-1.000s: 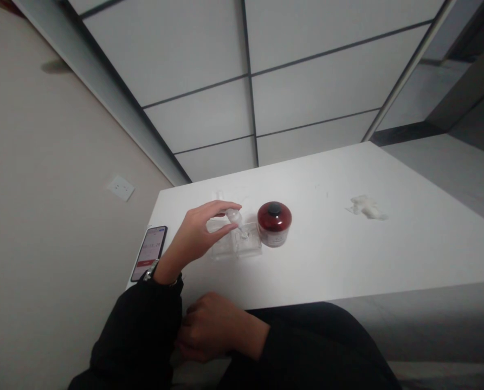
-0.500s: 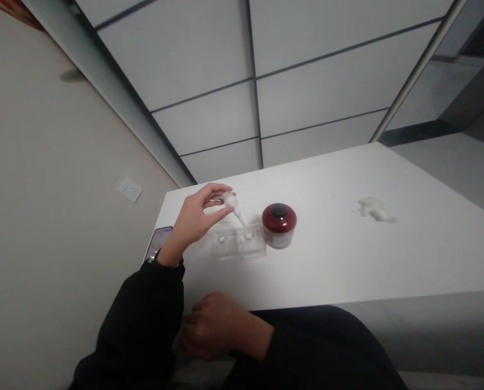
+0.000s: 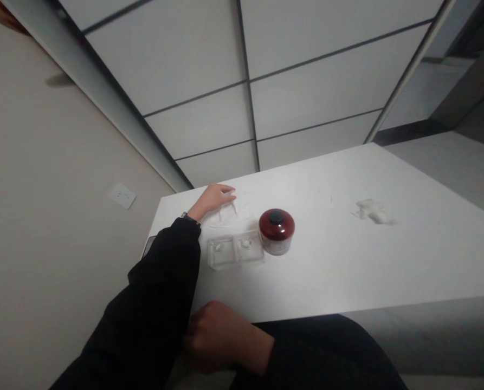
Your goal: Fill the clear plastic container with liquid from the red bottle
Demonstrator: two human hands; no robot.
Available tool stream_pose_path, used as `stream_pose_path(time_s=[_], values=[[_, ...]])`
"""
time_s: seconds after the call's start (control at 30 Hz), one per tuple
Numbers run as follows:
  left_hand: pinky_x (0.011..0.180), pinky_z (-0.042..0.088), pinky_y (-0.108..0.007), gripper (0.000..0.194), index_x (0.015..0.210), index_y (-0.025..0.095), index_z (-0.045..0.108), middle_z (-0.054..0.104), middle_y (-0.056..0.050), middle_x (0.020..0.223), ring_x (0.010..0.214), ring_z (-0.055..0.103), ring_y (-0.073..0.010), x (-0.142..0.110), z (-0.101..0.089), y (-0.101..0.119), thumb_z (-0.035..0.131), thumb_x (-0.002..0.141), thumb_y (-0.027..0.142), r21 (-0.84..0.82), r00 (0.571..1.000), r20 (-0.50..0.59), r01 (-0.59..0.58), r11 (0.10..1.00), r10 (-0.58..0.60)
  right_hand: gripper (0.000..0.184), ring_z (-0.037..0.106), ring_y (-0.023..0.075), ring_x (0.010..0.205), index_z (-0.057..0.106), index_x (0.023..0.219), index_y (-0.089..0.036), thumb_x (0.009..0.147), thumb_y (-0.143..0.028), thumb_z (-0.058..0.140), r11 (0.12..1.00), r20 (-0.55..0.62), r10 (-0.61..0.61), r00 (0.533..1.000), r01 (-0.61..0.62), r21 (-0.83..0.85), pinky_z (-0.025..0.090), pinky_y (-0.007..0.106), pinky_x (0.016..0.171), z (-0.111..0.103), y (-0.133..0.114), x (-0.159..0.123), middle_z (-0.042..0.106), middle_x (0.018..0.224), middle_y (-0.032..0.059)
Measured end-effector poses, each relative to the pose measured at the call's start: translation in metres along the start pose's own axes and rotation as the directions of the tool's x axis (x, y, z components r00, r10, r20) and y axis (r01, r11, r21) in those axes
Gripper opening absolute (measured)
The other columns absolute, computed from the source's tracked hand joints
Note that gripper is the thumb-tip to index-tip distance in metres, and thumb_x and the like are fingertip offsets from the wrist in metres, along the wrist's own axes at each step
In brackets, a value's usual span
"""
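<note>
My left hand (image 3: 212, 197) reaches to the far left part of the white table (image 3: 347, 265). Its fingertips are pinched on a small clear dropper (image 3: 233, 202), faint against the tabletop. A clear two-compartment case (image 3: 236, 252) lies nearer to me, beside my black sleeve. A dark red jar with a black cap (image 3: 276, 232) touches the case's right side. My right hand (image 3: 221, 338) rests below the table's near edge, fingers curled against my left sleeve, with nothing visible in it.
A phone (image 3: 147, 246) lies at the table's left edge, mostly hidden by my sleeve. A crumpled white wad (image 3: 372, 211) sits on the right part of the table. A wall socket (image 3: 122, 195) is on the wall to the left.
My left hand lifted the dropper away from the clear case and carried it to the far side of the table, lowering it there. The right hand stayed in place.
</note>
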State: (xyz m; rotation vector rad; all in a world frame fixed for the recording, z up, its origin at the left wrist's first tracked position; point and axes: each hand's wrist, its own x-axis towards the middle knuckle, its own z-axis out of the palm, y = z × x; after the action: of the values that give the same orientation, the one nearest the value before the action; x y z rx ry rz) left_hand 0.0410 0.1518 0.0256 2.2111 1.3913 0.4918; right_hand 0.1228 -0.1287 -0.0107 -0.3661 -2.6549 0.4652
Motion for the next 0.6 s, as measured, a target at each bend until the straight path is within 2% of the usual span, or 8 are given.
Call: stream_pose_path(time_s=[0.1, 0.2, 0.27, 0.37, 0.5, 0.6], values=[[0.106, 0.052, -0.046, 0.024, 0.099, 0.017, 0.085, 0.083, -0.013, 0.11, 0.109, 0.075, -0.0348, 0.002, 0.003, -0.002, 0.082, 0.078, 0.029, 0.011, 0.999, -0.021, -0.027, 1.0, 0.028, 0.027, 0.072, 0.0172, 0.065, 0.075, 0.079, -0.017, 0.099, -0.03, 0.062, 1.0, 0.001, 0.008, 1.0, -0.008, 0.02, 0.034, 0.032, 0.046, 0.004, 0.002, 0.0, 0.078, 0.075, 0.0014], [0.115, 0.046, -0.046, 0.032, 0.108, 0.021, 0.083, 0.08, -0.011, 0.121, 0.119, 0.071, -0.0324, -0.009, -0.005, -0.003, 0.084, 0.078, 0.031, -0.005, 0.994, -0.097, -0.05, 0.999, 0.049, 0.028, 0.072, 0.0173, 0.066, 0.075, 0.081, -0.017, 0.1, -0.032, 0.062, 1.0, -0.002, 0.008, 1.0, -0.008, 0.02, 0.033, 0.033, 0.047, 0.009, 0.003, 0.0, 0.078, 0.076, 0.0016], [0.119, 0.042, -0.046, 0.037, 0.118, 0.022, 0.079, 0.076, -0.01, 0.131, 0.126, 0.066, -0.03, -0.026, -0.014, -0.006, 0.079, 0.084, 0.034, -0.025, 0.982, -0.186, -0.042, 0.999, 0.037, 0.03, 0.071, 0.0169, 0.064, 0.075, 0.08, -0.018, 0.101, -0.034, 0.06, 1.0, -0.008, 0.016, 1.0, -0.016, 0.007, 0.032, 0.032, 0.047, 0.009, 0.003, 0.0, 0.078, 0.076, 0.0017], [0.116, 0.045, -0.048, 0.039, 0.128, 0.021, 0.072, 0.072, -0.013, 0.138, 0.125, 0.066, -0.0271, -0.061, -0.022, -0.015, 0.068, 0.092, 0.034, -0.075, 0.944, -0.327, 0.007, 0.997, -0.032, 0.031, 0.069, 0.0167, 0.063, 0.074, 0.079, -0.019, 0.101, -0.035, 0.059, 1.0, -0.03, 0.003, 1.0, -0.003, -0.015, 0.034, 0.032, 0.047, 0.008, 0.003, 0.0, 0.078, 0.075, 0.0014], [0.106, 0.054, -0.041, 0.038, 0.132, 0.018, 0.066, 0.069, -0.015, 0.139, 0.118, 0.069, -0.0225, -0.105, -0.006, -0.023, 0.058, 0.098, 0.035, -0.168, 0.888, -0.448, 0.035, 0.985, -0.108, 0.031, 0.067, 0.0166, 0.061, 0.071, 0.074, -0.02, 0.1, -0.035, 0.06, 0.999, -0.092, -0.035, 0.995, 0.032, -0.032, 0.034, 0.031, 0.047, 0.011, 0.004, -0.002, 0.075, 0.067, 0.0002], [0.101, 0.056, -0.036, 0.037, 0.131, 0.017, 0.065, 0.072, -0.014, 0.128, 0.111, 0.07, -0.02, -0.118, 0.015, -0.022, 0.052, 0.101, 0.034, -0.21, 0.85, -0.51, 0.02, 0.978, -0.127, 0.039, 0.063, 0.0159, 0.057, 0.067, 0.068, -0.021, 0.101, -0.038, 0.057, 0.997, -0.193, -0.048, 0.98, 0.037, -0.063, 0.031, 0.031, 0.047, 0.016, 0.006, -0.006, 0.068, 0.059, -0.0006]])
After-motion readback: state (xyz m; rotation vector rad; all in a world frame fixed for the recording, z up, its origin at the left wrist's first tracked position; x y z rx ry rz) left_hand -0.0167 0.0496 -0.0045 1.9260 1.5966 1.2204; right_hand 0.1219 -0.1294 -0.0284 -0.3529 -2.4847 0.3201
